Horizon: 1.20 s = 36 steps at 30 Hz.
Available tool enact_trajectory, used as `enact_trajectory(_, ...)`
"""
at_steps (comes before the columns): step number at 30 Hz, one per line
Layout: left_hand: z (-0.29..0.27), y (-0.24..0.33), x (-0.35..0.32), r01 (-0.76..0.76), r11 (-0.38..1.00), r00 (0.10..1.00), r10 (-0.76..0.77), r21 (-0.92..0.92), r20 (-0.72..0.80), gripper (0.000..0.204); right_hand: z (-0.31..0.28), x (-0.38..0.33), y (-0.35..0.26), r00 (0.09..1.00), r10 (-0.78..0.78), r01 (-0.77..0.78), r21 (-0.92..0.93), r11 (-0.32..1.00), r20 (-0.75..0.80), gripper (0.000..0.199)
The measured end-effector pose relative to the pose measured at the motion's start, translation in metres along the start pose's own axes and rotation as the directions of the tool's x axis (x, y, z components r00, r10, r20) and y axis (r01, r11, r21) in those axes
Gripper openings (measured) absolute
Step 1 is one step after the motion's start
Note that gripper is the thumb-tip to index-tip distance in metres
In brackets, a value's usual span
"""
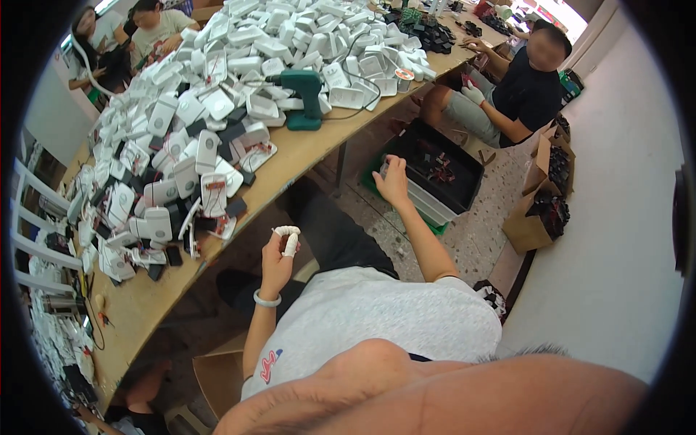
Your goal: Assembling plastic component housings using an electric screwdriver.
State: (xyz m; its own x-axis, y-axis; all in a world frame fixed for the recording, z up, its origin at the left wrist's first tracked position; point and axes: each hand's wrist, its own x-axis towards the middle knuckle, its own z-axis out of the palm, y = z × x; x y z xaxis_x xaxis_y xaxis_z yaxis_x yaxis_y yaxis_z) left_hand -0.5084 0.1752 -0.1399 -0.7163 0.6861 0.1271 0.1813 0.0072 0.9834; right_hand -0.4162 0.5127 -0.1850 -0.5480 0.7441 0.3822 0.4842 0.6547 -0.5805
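My left hand is raised beside the table edge, with a pale bracelet at the wrist. White coverings wrap some of its bent fingers; a gap shows between them, and I see nothing held. Farther right, my right hand reaches over the near left side of a black tray. Its fingers are bent around something small and pale, too unclear to name. Small dark and red parts lie in the tray. Beneath it are a whitish crate and a green crate.
A long table carries a big heap of white plastic housings and a green power drill. A seated person works beyond the tray; others sit across the table. Cardboard boxes of dark parts stand along the right wall.
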Motion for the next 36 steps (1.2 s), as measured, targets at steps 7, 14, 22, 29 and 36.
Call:
enact_trajectory(7,0.069,0.030,0.095,-0.021,0.997,1.000,0.022,-0.074,0.018,0.014,0.026,0.129,-0.084,0.937,-0.333,0.339,0.509,0.792,-0.105,0.056)
enact_trajectory(14,0.110,0.027,0.181,0.042,0.997,0.998,-0.039,-0.068,0.048,0.015,0.082,0.229,-0.089,0.910,-0.273,0.391,0.422,0.818,-0.314,0.081)
enact_trajectory(22,0.163,0.006,0.310,-0.034,0.979,0.986,0.001,-0.201,-0.164,0.028,0.065,0.292,-0.051,0.858,-0.431,0.513,0.488,0.706,-0.278,0.059)
enact_trajectory(29,0.174,-0.005,0.357,0.023,0.811,0.938,-0.220,-0.584,-0.268,0.043,0.045,0.294,-0.053,0.912,-0.410,0.219,0.860,0.461,-0.012,0.053)
enact_trajectory(36,0.192,0.002,0.370,-0.129,0.522,0.981,-0.056,-0.843,-0.185,0.061,0.023,0.275,-0.062,0.950,-0.280,-0.068,0.969,0.237,0.135,0.039)
